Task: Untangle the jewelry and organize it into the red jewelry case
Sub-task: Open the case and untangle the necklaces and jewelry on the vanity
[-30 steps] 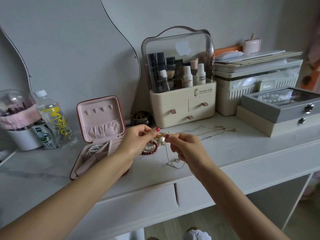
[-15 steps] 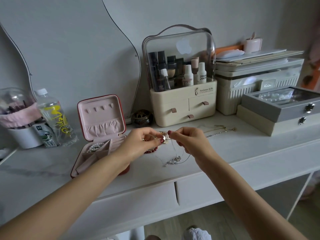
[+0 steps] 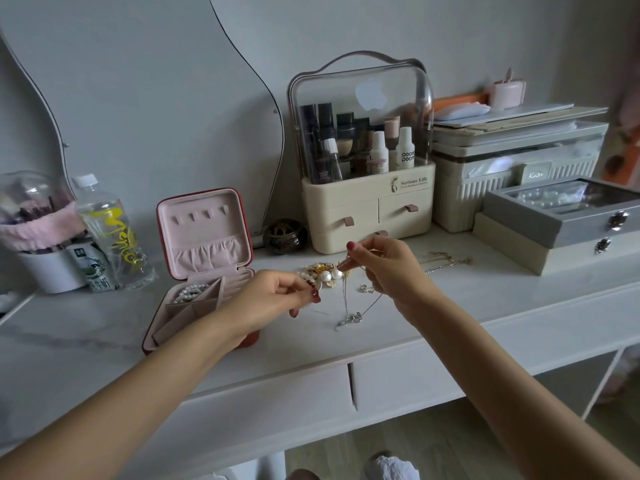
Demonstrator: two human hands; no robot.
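Hands drawn apart since a moment ago: right hand [image 3: 388, 268] lifted, pinching thin chain; left hand [image 3: 273, 299] lower, pinching edge of jewelry tangle [image 3: 325, 273] on vanity top [image 3: 485, 299]. Chain seems to be working loose. Red jewelry case [image 3: 202, 268] open just left, pearls inside. Knot itself too fine to read; front of case hidden behind left forearm
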